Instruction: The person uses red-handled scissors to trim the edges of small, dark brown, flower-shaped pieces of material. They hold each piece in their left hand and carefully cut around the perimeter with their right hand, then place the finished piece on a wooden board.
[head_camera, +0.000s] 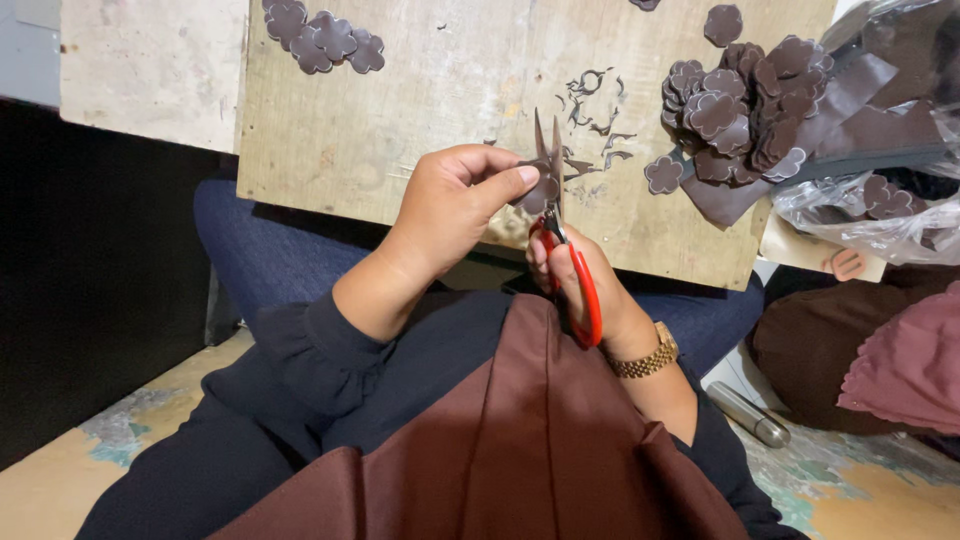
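Note:
My left hand (448, 205) pinches a small dark brown flower-shaped fabric piece (538, 192) between thumb and fingers, over the near edge of a wooden board (440, 90). My right hand (590, 285), with a gold watch at the wrist, grips red-handled scissors (572, 272). The scissor blades point up and away from me, slightly apart, around the fabric piece. Thin curled fabric trimmings (595, 110) lie on the board just beyond the blades.
A pile of cut brown flower shapes (745, 105) sits at the board's right with brown fabric strips (850, 115). A few more flowers (325, 38) lie top left. A clear plastic bag (880, 200) holds more pieces. A metal cylinder (748, 413) lies on the floor.

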